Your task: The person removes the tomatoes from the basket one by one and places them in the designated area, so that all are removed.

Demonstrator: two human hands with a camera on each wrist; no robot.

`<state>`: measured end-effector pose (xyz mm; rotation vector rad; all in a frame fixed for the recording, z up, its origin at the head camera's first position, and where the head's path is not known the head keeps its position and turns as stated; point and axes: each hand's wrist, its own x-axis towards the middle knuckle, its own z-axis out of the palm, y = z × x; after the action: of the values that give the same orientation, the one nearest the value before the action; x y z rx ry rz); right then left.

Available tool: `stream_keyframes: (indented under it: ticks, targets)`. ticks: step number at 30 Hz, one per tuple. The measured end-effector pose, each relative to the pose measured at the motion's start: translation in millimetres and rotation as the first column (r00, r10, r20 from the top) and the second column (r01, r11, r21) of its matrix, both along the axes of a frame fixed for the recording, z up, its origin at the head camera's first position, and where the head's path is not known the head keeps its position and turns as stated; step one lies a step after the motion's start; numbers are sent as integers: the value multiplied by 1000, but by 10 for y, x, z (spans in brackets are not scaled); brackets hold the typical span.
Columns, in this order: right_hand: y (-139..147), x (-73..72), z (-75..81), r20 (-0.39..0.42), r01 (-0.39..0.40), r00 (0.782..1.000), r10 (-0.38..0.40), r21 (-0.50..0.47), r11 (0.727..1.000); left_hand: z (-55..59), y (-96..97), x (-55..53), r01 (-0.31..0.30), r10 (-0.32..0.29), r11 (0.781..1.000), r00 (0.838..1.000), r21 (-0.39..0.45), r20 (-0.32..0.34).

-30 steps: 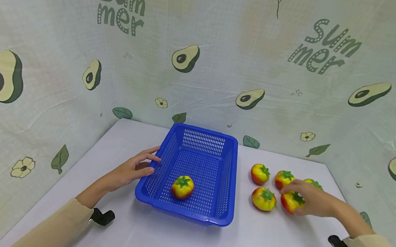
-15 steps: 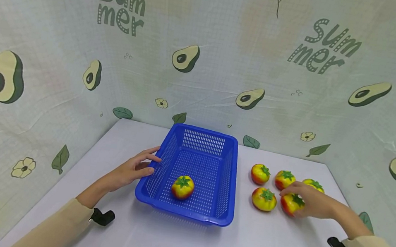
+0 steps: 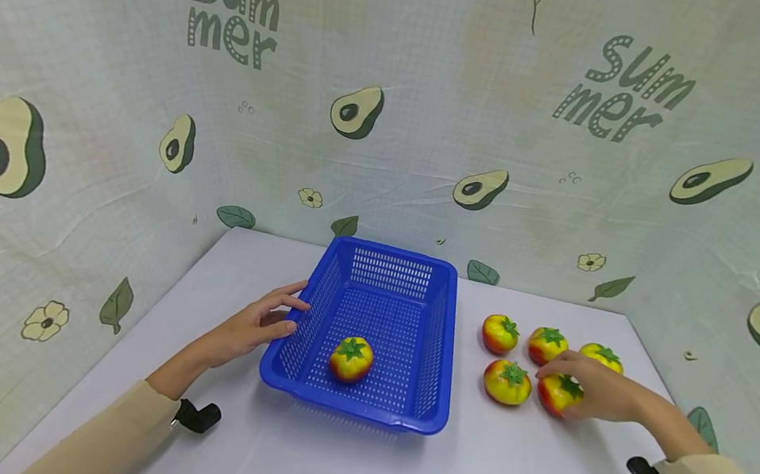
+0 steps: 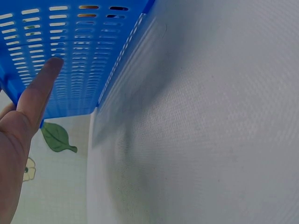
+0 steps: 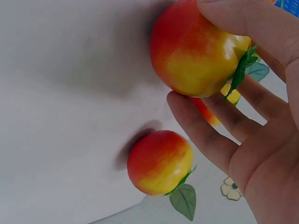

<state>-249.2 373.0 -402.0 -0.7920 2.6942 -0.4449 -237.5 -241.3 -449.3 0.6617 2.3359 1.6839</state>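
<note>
A blue perforated plastic basket (image 3: 352,409) stands on the white table, with one red-and-yellow tomato (image 3: 350,363) lying in its near part. My left hand (image 3: 245,334) holds the basket's left rim, some fingertips over the edge. In the left wrist view, one finger (image 4: 41,88) lies along the wall's outer side. At the right, my right hand (image 3: 606,392) grips a tomato (image 5: 198,51) between thumb and fingers. Its green leafy top points toward the palm. Close to that hand are other tomatoes: one on its left (image 3: 506,383) and three behind.
The back-row tomatoes are a left one (image 3: 499,334), a middle one (image 3: 546,345) and a right one (image 3: 601,355), partly behind the right hand. A printed cloth (image 3: 405,152) with avocados and leaves walls the table (image 3: 320,469) at the back and both sides.
The right hand has shifted very slightly, uncovering more of the back-right tomato. The left hand and the basket stay where they were.
</note>
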Motion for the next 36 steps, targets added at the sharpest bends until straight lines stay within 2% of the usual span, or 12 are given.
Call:
stream_keyframes:
  ticks: [27,36]
  targets:
    - [-27,27,4,15,22,1000,-22,-10,1000,26,6,20,2,-2,1000,1000,-3,6]
    - [-38,40,7,26,41,999,-41,15,999,27,6,20,1,-1,1000,1000,-3,3]
